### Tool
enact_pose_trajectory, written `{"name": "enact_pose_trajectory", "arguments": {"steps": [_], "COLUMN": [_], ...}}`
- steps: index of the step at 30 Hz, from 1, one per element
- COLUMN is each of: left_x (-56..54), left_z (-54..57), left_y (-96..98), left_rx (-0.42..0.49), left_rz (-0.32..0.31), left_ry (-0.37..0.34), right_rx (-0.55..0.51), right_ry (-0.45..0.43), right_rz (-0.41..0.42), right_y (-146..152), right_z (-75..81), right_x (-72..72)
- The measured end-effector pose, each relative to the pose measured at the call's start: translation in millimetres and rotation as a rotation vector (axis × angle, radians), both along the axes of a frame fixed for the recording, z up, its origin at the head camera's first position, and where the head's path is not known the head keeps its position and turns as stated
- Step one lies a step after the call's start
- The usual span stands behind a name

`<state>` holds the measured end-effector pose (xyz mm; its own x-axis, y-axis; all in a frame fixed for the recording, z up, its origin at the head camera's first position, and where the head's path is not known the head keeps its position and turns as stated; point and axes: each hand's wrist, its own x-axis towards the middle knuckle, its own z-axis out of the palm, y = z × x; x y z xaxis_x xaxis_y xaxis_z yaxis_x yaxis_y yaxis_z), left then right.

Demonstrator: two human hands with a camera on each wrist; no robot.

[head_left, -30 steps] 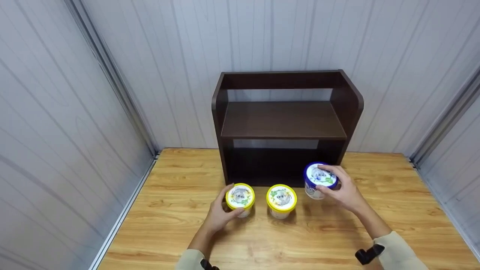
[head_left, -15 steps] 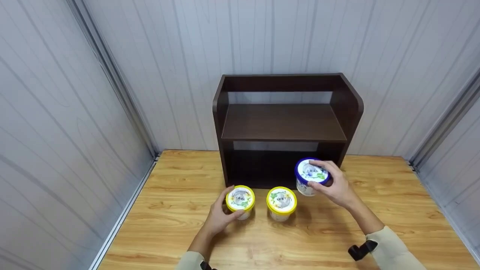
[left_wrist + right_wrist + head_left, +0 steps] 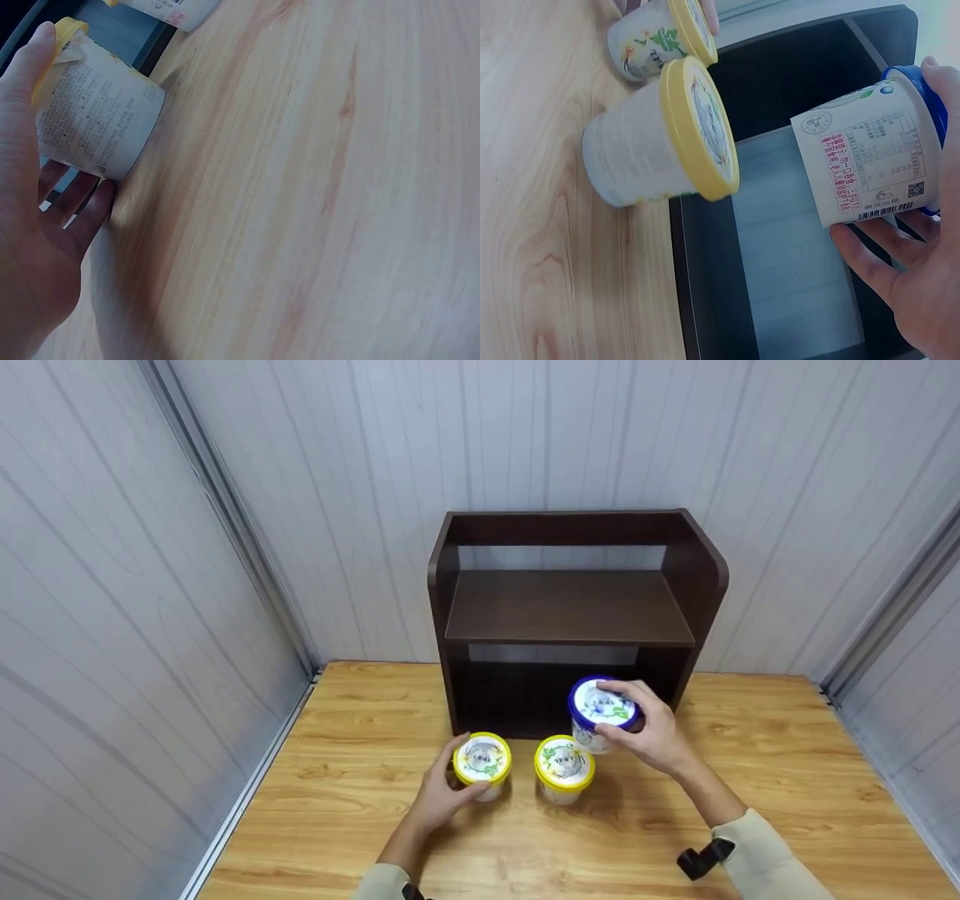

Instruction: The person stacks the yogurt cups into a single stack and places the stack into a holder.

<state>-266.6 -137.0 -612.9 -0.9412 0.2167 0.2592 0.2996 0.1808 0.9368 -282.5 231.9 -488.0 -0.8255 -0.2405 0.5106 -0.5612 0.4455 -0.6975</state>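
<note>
Yellow-lidded tubs (image 3: 481, 759) (image 3: 565, 765): 2 | blue-lidded tub (image 3: 598, 706): 1 | gripping hands (image 3: 439, 796) (image 3: 657, 739): 2

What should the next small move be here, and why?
Probably have the right hand ease the blue-lidded tub forward into the lower compartment of the dark shelf: the tub is gripped, held off the table, and that opening lies just beyond it.

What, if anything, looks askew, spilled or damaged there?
Nothing stands out. The left yellow-lidded tub and right yellow-lidded tub stand upright on the table, with no visible spill or damage. The blue-lidded tub is off the table, but the right hand grips it, so that seems normal.
</note>
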Motion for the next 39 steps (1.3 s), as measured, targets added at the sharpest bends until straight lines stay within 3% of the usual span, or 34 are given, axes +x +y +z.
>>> {"name": "enact_pose_trajectory", "arguments": {"steps": [6, 15, 24, 39], "left_x": [-2.9, -3.9, -3.2, -1.7], "left_z": [-6.1, -7.5, -6.5, -4.6], "left_y": [-2.0, -4.3, -5.2, -5.2], "left_rx": [0.002, 0.014, 0.020, 0.055], "left_rz": [-0.003, -0.028, -0.015, -0.027], "left_ry": [-0.030, -0.053, -0.074, -0.057], "right_rx": [-0.011, -0.009, -0.012, -0.037], "right_ry": [-0.014, -0.008, -0.011, -0.012], "right_rz": [0.041, 0.077, 0.129, 0.191], "right_y": [-12, -32, -55, -93], "right_z": [-0.6, -2.7, -2.4, -2.5], "right_x": [-1.5, -4.8, -5.3, -5.9]}}
